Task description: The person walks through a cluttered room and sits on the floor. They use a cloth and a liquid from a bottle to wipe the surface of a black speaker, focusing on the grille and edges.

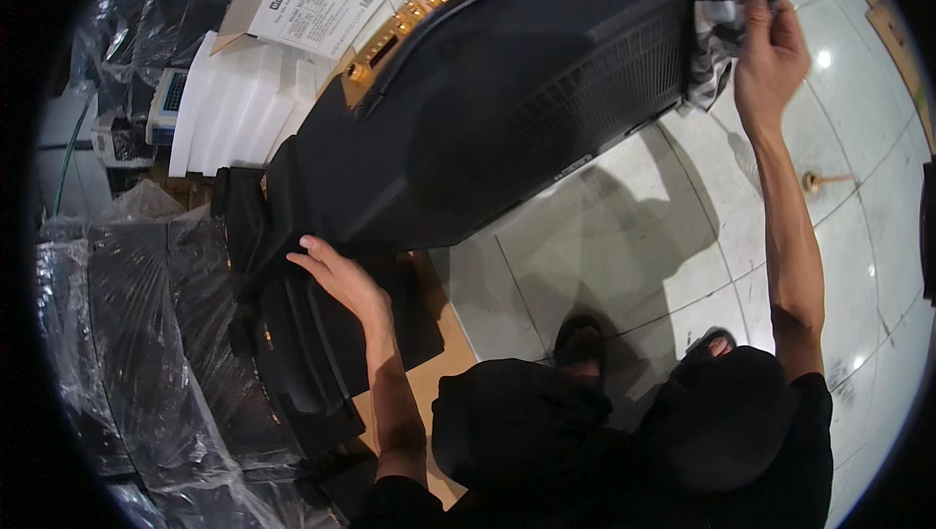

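Lengthwise, the large black cabinet [439,149] runs between the two sets of fingers, its long axis slanting from just beyond the left fingertips up to the cloth under the right ones. The right hand [772,66] is pinched around a bunched checkered cloth [717,27], which drapes against the cabinet's right end, so the cabinet lies directly leftward of those fingers. The left hand [343,277] has its fingers loosely parted and appears to hold nothing; they sit beside the cabinet's left end, and I cannot tell whether they touch it. By way of the cloth, the right hand seems the nearer one. As for facing, the mesh grille [604,90] looks toward the person, left of and below the right fingers, while the gold control panel [417,14] runs along the opposite long side, up and right from the left fingertips.
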Motion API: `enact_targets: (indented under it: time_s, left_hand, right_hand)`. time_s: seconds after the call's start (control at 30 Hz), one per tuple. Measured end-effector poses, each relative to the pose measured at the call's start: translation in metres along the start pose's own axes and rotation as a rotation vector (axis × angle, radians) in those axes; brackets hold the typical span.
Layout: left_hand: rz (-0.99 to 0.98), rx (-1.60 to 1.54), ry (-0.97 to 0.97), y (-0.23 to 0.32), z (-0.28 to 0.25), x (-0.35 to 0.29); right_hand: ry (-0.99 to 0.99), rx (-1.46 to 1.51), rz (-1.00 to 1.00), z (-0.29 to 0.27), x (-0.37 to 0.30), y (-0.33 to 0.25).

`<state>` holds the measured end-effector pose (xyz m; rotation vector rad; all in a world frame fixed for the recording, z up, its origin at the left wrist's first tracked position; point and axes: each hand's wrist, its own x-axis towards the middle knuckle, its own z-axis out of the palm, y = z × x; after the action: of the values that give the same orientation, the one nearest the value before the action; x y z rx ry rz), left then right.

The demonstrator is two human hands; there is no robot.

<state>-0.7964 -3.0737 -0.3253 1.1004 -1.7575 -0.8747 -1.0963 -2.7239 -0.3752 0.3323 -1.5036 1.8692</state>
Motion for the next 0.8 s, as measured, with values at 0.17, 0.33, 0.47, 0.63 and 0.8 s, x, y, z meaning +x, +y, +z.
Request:
enact_targets:
  time_s: [0.17,0.33,0.47,0.63,0.8]
  left_hand:
    - [0.250,0.264,-0.003,0.015,-0.008,0.021]
    - [0.631,0.290,-0.262,0.071,0.062,0.061]
    - [0.854,0.369,-0.450,0.104,0.139,0.095]
    - [1.114,0.333,-0.310,0.119,0.195,0.074]
    - [1.129,0.350,-0.328,0.112,0.192,0.067]
  right_hand:
    - [0.132,-0.283,0.379,-0.063,-0.111,-0.041]
    - [-0.093,-0.166,0.797,-0.059,-0.227,-0.052]
    - [-0.341,-0.029,0.615,-0.037,-0.243,-0.053]
    - [-0.232,0.123,0.894,-0.024,-0.250,-0.057]
    - [-0.241,0.001,0.895,-0.023,-0.249,-0.043]
